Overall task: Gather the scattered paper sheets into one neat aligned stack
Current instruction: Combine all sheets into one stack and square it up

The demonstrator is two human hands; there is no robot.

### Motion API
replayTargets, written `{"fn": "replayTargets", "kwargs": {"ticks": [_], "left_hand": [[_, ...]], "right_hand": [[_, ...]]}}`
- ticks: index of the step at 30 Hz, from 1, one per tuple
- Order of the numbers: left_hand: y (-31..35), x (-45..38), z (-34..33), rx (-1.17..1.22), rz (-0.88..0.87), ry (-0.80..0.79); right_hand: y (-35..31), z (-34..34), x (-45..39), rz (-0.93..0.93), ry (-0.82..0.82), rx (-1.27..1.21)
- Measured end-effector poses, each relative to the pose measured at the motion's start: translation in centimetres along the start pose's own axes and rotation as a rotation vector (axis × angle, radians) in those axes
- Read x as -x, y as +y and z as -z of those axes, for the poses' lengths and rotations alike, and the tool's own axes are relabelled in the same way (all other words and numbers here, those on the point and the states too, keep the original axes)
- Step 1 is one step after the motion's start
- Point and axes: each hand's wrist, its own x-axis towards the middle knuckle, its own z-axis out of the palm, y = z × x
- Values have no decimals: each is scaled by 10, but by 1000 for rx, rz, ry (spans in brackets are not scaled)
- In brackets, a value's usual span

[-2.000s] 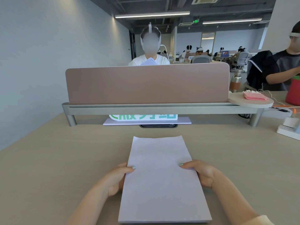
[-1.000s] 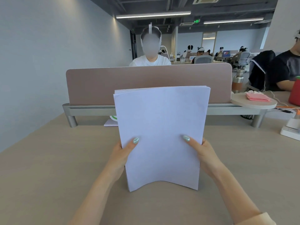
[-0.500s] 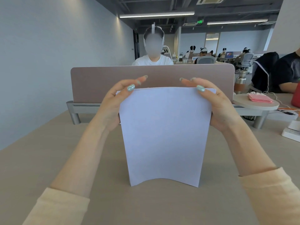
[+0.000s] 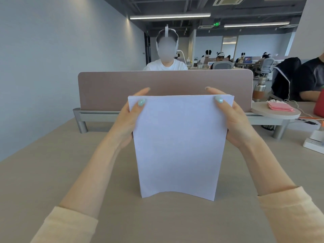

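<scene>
A thick stack of white paper sheets [image 4: 178, 146] stands upright on its bottom edge on the beige table [image 4: 52, 163], bowed slightly at the bottom. My left hand [image 4: 128, 120] grips the stack's upper left side, thumb on the front face and fingers behind. On the upper right side my right hand [image 4: 233, 120] grips it the same way. The top edges of the sheets look even.
A brown desk divider [image 4: 105, 88] on a grey metal rail crosses the table behind the stack. At the right stand a round shelf with pink paper [image 4: 279, 107], a white power strip [image 4: 313, 142] and a metal bottle [image 4: 260, 88]. People sit beyond the divider and at the right.
The stack lay flat two seconds ago; both hands stood it upright, then slid from its lower sides up to its top corners. Since half a second ago the thumbs closed on the front.
</scene>
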Motion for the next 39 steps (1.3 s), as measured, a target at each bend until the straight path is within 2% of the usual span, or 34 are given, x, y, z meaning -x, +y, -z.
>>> {"fn": "replayTargets", "kwargs": {"ticks": [4,7,15,21,26,39], "left_hand": [[-42,18,3,48,181,16],[-70,32,3,10,251,15],[-58,23,5,17,222,30],[-78,36,5,25,270,-22],[-66,26,5,22,239,24],[-81,32,2,-18,310,76]], "right_hand": [[40,10,19,-199,49,51],[65,10,34,-307,70,26],[51,6,20,-212,89,35],[78,7,31,-320,118,20],[70,7,24,-279,111,16],[91,12,28,-342,134,33]]}}
